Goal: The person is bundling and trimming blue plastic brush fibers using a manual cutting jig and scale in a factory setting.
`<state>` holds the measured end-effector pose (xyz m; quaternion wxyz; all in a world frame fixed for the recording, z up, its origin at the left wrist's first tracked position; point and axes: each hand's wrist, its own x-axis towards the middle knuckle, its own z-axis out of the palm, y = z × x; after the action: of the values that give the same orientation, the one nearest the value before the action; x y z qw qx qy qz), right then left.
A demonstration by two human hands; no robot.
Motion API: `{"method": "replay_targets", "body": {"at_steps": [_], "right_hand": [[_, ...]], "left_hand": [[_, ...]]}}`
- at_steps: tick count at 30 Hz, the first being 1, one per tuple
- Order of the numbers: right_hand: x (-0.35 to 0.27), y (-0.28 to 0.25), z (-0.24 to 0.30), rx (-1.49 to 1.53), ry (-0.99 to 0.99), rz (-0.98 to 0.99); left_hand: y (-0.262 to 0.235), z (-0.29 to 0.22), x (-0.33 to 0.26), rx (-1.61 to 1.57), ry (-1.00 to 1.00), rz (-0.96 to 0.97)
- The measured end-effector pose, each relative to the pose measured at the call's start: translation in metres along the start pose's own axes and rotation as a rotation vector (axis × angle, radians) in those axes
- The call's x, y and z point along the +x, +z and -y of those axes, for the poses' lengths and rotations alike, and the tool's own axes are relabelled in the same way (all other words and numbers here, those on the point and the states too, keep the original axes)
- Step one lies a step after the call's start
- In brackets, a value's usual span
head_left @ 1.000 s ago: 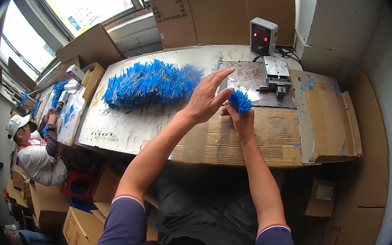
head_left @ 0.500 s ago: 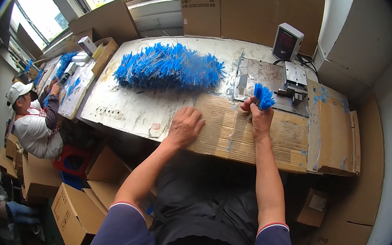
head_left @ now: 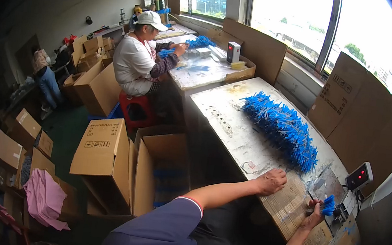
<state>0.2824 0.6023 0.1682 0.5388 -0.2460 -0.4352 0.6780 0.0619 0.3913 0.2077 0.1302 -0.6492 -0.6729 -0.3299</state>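
My right hand (head_left: 311, 218) is closed around a bundle of thin greyish strands with blue ends (head_left: 328, 205). The blue ends fan out past my fingers, over the right end of the workbench near a small metal device (head_left: 341, 212). My left hand (head_left: 271, 182) rests on the bench's front edge, at the cardboard sheet (head_left: 288, 201). Its fingers are loosely bent and slightly apart, with nothing visible in them. Beyond it lies a long heap of the same blue-tipped strands (head_left: 282, 127) on the white benchtop (head_left: 221, 108).
A display box with red digits (head_left: 360, 176) stands behind the metal device. Left of the bench are an open carton (head_left: 143, 179) with blue things inside and a closed carton (head_left: 103, 153). A co-worker in a white cap (head_left: 137, 62) sits at another bench. A pink cloth (head_left: 45, 197) drapes over boxes.
The view has swung left, bringing the co-worker, cartons and windows further in. My right hand still grips the bundle, and my left hand still rests at the bench edge.
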Motion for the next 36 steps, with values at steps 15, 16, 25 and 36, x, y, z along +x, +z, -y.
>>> {"method": "replay_targets", "body": {"at_steps": [15, 16, 25, 36], "right_hand": [[0.005, -0.02, 0.0, 0.083, 0.009, -0.034], [0.003, -0.019, 0.0, 0.078, 0.012, -0.045], [0.0, -0.011, 0.006, 0.004, 0.01, -0.022], [-0.024, 0.011, 0.034, -0.017, -0.069, -0.107]], "left_hand": [[0.006, 0.002, -0.011, 0.021, -0.02, -0.034], [0.003, 0.003, -0.01, 0.026, -0.004, -0.022], [0.008, 0.014, 0.004, -0.031, 0.002, -0.074], [0.015, 0.002, 0.012, -0.096, -0.029, -0.015]]}}
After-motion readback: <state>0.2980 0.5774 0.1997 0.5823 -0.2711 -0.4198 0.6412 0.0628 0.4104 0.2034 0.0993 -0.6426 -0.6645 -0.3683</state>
